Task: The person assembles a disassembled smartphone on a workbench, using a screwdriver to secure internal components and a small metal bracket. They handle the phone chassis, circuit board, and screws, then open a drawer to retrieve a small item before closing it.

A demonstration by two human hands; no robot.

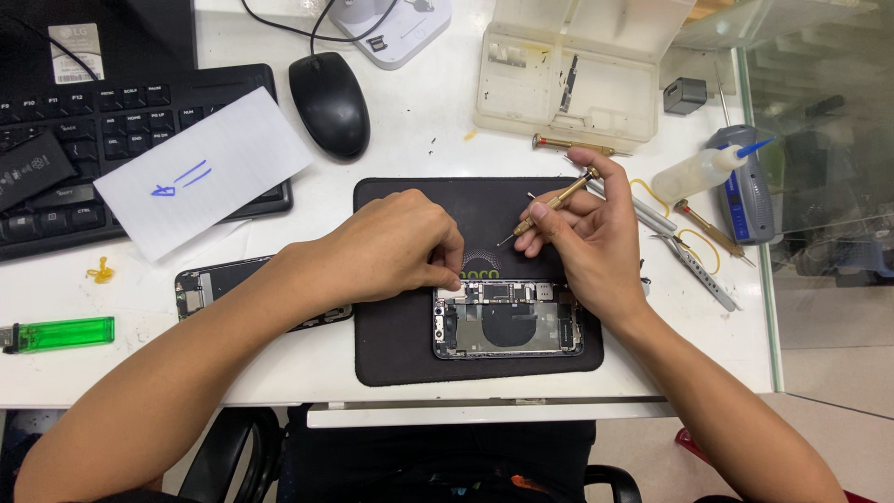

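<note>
The opened phone (507, 319) lies flat on a dark work mat (391, 345), with its inner parts facing up. It is at about 5 o'clock from the left hand (396, 247) and at about 7 o'clock from the right hand (591, 237), just below both of them.

The left hand rests on the mat with the fingers bent closed together. The fingertips (449, 277) press down at the top left corner of the phone, touching its edge. I cannot tell if something small is pinched between them.

The right hand holds a thin brass screwdriver (549, 203). The thumb and the first fingers are closed around its shaft, and the index finger lies on the top end of the handle. The tool is tilted, with its tip pointing to about 8 o'clock, in the air above the mat, just above the top edge of the phone and not touching it.

At 9 o'clock from the phone, a second opened phone part (200, 287) lies partly under the left forearm. At 3 o'clock from the right hand are tweezers (698, 270) and a small squeeze bottle (694, 172). At 12 o'clock stands a beige plastic parts box (568, 88), and a black mouse (328, 102) is at 11 o'clock. A green lighter (60, 333) lies far at 9 o'clock, beside a black keyboard (93, 140) with a white paper (200, 172) on it.
</note>
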